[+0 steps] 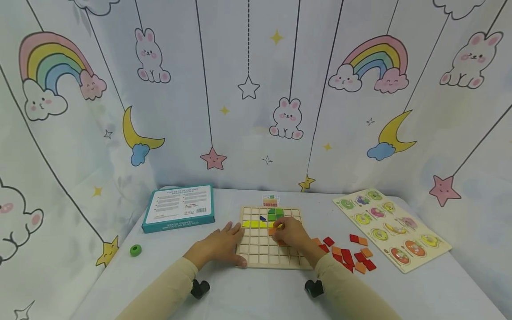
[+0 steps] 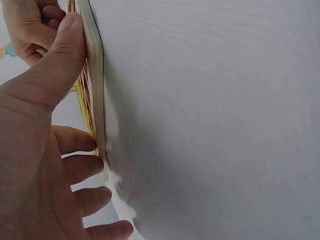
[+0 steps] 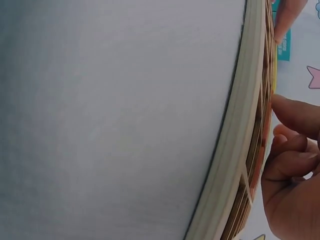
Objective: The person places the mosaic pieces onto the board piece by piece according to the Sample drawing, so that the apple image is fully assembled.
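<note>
A wooden grid board lies in the middle of the table, seen edge-on in the wrist views. It holds a row of yellow tiles, green tiles, a blue piece and an orange tile. My left hand rests flat against the board's left edge, thumb along the rim. My right hand hovers over the grid with curled fingers, pinching a yellow tile at the end of the yellow row.
Loose red and orange tiles lie right of the board. Beyond them sits a fruit puzzle board. A teal box lies at the back left, a green ring at the left, and a small card behind the grid.
</note>
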Motion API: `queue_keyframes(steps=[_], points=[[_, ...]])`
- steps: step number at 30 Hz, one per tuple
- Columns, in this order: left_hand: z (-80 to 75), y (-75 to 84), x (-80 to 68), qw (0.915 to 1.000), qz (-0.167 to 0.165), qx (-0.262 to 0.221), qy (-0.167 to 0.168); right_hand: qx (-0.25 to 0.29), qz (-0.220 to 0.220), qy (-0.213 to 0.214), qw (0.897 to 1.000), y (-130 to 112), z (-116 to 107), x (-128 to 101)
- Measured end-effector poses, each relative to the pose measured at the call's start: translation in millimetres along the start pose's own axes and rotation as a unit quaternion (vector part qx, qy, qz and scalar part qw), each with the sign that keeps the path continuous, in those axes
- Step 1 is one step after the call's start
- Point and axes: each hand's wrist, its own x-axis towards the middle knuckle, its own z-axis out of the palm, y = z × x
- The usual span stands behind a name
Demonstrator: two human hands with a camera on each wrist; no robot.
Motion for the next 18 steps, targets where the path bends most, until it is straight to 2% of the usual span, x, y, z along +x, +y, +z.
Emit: queue_keyframes(steps=[4, 7, 8, 10, 14, 15, 16, 18], points=[[0.0, 0.5, 0.6, 1.0000, 0.001, -0.002, 0.001, 0.047, 0.001, -0.001, 0.999, 5.1, -12.1, -6.2], [0.3, -0.3, 1.6, 1.0000, 0.000, 0.000, 0.001, 0.139, 0.020, 0.000, 0.990, 15.8, -35.6, -16.2], [0.3, -0.7, 1.9, 1.0000, 0.001, 0.000, 0.001, 0.183, 0.027, 0.002, 0.983, 21.7, -47.3, -20.6], [0.2, -1.5, 2.2, 1.0000, 0.003, -0.001, 0.001, 0.273, 0.043, 0.010, 0.961, 36.0, -77.4, -31.5], [1.0, -2.9, 3.5, 1.0000, 0.005, -0.001, 0.004, 0.412, 0.055, 0.039, 0.909, 78.1, -140.9, -57.0], [1.3, -3.1, 3.9, 1.0000, 0.003, -0.001, 0.004, 0.425, 0.059, 0.047, 0.902, 89.6, -154.2, -63.6], [1.6, -3.1, 4.3, 1.0000, 0.002, -0.003, 0.004, 0.428, 0.064, 0.058, 0.899, 101.0, -164.4, -70.0], [2.5, -2.7, 4.6, 1.0000, 0.000, -0.006, 0.002, 0.415, 0.082, 0.072, 0.903, 123.6, -180.0, -80.2]])
